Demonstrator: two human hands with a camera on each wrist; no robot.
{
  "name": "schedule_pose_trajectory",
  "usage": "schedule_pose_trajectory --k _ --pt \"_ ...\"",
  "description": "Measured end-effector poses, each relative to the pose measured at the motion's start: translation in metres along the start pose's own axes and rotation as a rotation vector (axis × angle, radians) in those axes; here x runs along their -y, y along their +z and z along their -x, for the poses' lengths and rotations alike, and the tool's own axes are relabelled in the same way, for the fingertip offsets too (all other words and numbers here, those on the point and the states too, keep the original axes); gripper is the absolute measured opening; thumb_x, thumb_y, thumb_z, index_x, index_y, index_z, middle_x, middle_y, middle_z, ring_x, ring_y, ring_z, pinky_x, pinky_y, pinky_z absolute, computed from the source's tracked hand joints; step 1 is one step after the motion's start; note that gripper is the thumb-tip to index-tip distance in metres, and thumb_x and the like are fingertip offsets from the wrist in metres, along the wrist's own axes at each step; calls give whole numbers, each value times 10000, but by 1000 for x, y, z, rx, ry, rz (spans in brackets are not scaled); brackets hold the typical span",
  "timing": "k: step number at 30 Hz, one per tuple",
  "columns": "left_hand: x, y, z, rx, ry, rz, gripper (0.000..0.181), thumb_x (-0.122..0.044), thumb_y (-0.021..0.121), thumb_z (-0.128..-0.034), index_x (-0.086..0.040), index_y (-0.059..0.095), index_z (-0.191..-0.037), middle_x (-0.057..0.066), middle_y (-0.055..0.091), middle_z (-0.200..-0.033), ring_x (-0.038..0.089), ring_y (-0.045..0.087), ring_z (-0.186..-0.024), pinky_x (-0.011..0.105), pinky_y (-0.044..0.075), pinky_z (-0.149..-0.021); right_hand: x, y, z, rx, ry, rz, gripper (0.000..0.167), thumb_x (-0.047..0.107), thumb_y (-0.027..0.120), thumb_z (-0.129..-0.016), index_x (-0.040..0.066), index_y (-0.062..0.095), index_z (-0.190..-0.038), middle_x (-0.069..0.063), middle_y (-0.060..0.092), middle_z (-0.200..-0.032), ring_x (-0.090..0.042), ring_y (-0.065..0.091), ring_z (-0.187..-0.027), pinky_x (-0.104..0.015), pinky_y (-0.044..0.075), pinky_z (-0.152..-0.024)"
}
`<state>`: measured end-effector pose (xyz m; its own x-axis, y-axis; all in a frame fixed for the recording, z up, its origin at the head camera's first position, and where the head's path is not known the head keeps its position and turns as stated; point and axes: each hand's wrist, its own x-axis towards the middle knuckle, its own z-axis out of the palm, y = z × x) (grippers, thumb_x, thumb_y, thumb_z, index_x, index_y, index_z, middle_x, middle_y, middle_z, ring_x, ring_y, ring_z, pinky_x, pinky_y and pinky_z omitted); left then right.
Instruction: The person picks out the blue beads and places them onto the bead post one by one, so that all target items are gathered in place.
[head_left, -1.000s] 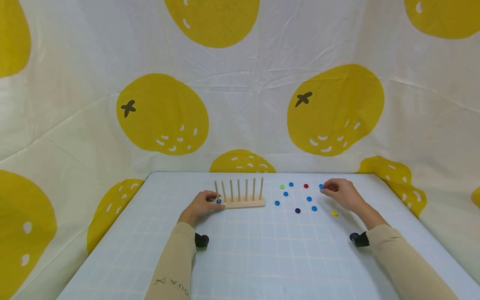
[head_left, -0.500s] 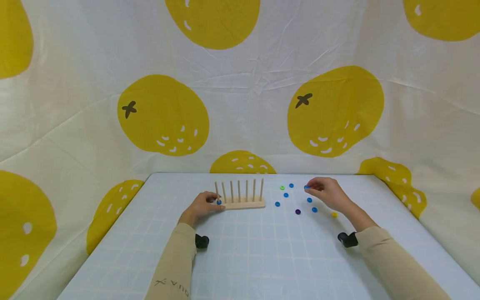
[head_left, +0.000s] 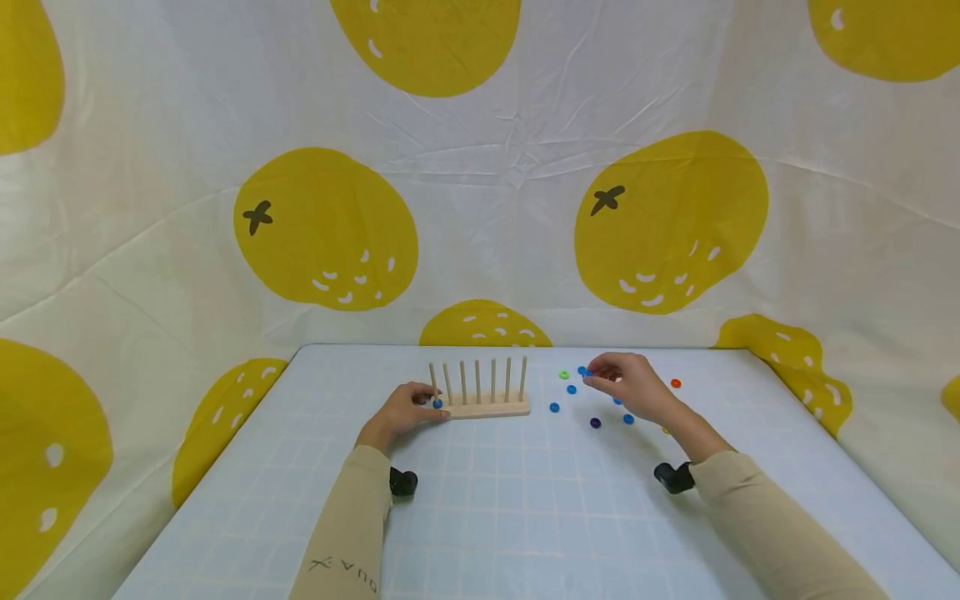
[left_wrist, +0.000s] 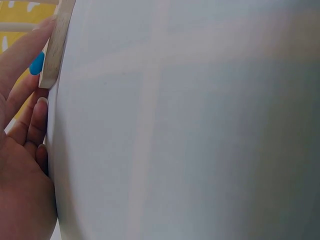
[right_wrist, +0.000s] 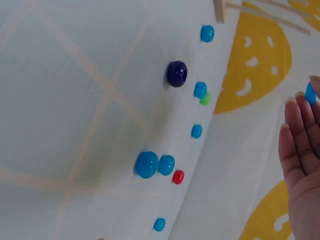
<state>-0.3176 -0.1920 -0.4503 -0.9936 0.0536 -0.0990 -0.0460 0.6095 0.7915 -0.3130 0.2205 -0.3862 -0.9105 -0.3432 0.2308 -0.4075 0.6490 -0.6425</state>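
Observation:
My left hand (head_left: pixel 405 412) grips the left end of a wooden peg rack (head_left: pixel 491 408), thumb at the front and fingers behind. A blue bead (head_left: pixel 437 404) sits low on the rack's leftmost peg; the left wrist view shows that bead (left_wrist: pixel 37 64) between thumb and fingers. Right of the rack, my right hand (head_left: pixel 636 387) pinches another blue bead (right_wrist: pixel 310 93) between thumb and fingertips, raised off the table. Beneath and around that hand lie loose beads, among them a green bead (head_left: pixel 564 375) and a dark purple bead (head_left: pixel 596 423).
Several blue beads, one of them (head_left: pixel 554 407) nearest the rack, are scattered on the table (head_left: pixel 480 517). A red bead (right_wrist: pixel 178 177) shows in the right wrist view. An orange-red bead (head_left: pixel 676 383) lies right of my right hand. A fruit-print cloth (head_left: pixel 480 208) hangs behind.
My right hand has moved left with the pinched blue bead, toward the rack. The orange-red bead has come into sight behind it, and the red one is now covered. My left hand stays put.

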Motion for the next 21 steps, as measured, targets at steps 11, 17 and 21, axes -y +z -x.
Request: schedule_pose_trajectory --k 11,17,21 --pt "1 0 -2 -1 -10 2 513 -289 878 -824 -85 688 -1255 120 603 -1226 297 508 -1112 498 418 -1035 22 14 -6 3 -56 -15 176 165 739 -956 53 726 -1091 -6 715 -960 -195 625 -889 -289 542 -790" --pt "0 1 -1 0 -14 2 507 -283 874 -831 -82 686 -1258 122 604 -1224 297 509 -1111 500 418 -1035 29 22 -11 27 -63 -47 178 170 736 -960 59 726 -1099 -4 707 -963 -195 614 -881 -284 539 -777" --pt "0 0 0 0 -4 3 504 -281 877 -827 -77 690 -1248 127 606 -1221 301 509 -1108 506 419 -1030 36 28 -15 36 -91 -53 162 173 734 -962 67 730 -1084 10 702 -951 -183 609 -871 -306 543 -780"
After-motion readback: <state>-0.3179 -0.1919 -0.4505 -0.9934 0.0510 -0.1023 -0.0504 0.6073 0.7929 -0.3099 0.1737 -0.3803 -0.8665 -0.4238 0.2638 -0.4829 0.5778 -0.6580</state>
